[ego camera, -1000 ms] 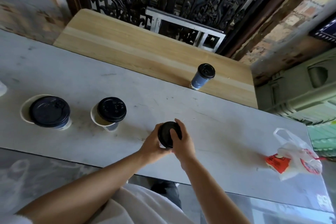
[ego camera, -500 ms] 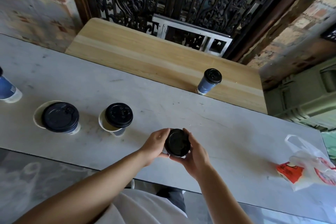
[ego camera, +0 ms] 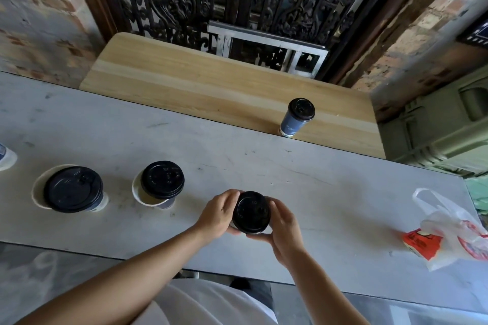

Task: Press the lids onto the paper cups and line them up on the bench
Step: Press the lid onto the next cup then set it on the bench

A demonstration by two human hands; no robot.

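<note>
Lid (ego camera: 251, 212) now flatter on cup, both hands (ego camera: 217, 215) (ego camera: 284, 227) clamped round it; no legible writing.

lids (ego camera: 162, 179): raised marks on the black tops, too small to read
held lid (ego camera: 251, 212): faint embossed marks, unreadable
blue cup (ego camera: 292, 125) at 1 o'clock: pale print near its base, not legible
plastic bag (ego camera: 449, 235) at 3 o'clock: red printing, blurred
red packet (ego camera: 422, 244) beside the bag: dark print, cannot be made out
readable text: none
</note>
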